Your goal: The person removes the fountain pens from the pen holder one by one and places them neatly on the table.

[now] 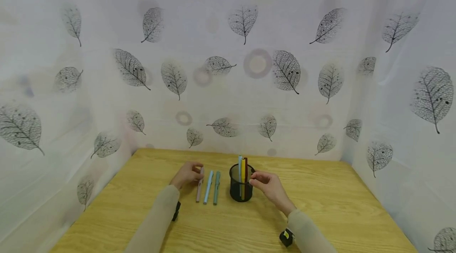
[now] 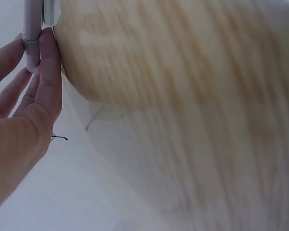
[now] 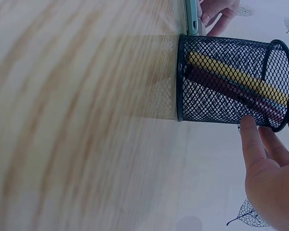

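My left hand (image 1: pixel 189 174) pinches the upper end of a mauve pen (image 1: pixel 198 193) between thumb and fingers, at the left of a row of pens. A light blue pen (image 1: pixel 208 187) and a green pen (image 1: pixel 216 189) lie beside it, roughly parallel. The black mesh pen holder (image 1: pixel 235 193) stands upright to their right, with a light blue pen (image 1: pixel 240 159), a yellow pen (image 1: pixel 243 166) and a dark red pen (image 1: pixel 246 162) in it. With bent fingers my right hand (image 1: pixel 268 187) holds the holder's right side at the rim; its fingertips (image 3: pixel 249 122) meet the mesh.
The wooden table (image 1: pixel 320 205) runs back to a white curtain (image 1: pixel 221 94) printed with leaves, which also encloses both sides. A small black device (image 1: pixel 286 237) is at my right wrist and another black device (image 1: pixel 176 211) at the left.
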A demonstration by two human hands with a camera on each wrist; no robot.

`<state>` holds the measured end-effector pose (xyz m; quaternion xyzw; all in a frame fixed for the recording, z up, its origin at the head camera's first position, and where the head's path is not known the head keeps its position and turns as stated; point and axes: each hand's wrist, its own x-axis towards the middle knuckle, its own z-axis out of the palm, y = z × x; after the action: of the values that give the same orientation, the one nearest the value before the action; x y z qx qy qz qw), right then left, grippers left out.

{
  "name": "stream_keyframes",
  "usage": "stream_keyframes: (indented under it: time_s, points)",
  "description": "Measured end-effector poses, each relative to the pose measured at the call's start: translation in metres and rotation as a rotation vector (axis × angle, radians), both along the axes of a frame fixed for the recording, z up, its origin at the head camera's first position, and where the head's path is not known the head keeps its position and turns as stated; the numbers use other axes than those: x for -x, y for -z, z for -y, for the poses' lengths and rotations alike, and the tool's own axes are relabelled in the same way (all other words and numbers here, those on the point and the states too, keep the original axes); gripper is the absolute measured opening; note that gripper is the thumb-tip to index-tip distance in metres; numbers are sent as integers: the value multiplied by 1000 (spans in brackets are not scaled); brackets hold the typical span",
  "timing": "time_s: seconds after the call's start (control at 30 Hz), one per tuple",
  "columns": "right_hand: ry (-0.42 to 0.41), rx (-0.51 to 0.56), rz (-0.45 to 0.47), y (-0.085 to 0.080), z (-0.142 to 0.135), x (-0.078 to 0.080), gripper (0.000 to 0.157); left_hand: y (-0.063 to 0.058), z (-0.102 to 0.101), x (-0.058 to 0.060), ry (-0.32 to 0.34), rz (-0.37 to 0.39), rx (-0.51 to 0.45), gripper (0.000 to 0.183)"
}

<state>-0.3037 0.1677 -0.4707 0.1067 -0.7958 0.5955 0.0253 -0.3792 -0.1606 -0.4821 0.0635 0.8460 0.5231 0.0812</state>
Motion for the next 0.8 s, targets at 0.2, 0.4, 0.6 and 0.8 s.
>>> stream_keyframes:
  time_s: [0.2, 0.4, 0.6, 0.8]
  points:
    - [6, -10, -17, 0, 0, 0, 21, 0, 1, 0, 21, 12, -8, 50]
    - [4, -17, -3, 0, -1, -1, 20, -1, 0, -1, 12, 41, 3, 49]
    - [-2, -2, -5, 0, -1, -1, 22, -4, -5, -3, -5, 43, 52, 49]
    - [-13, 1, -4, -1, -1, -2, 24, -6, -8, -5, -9, 58, 37, 47]
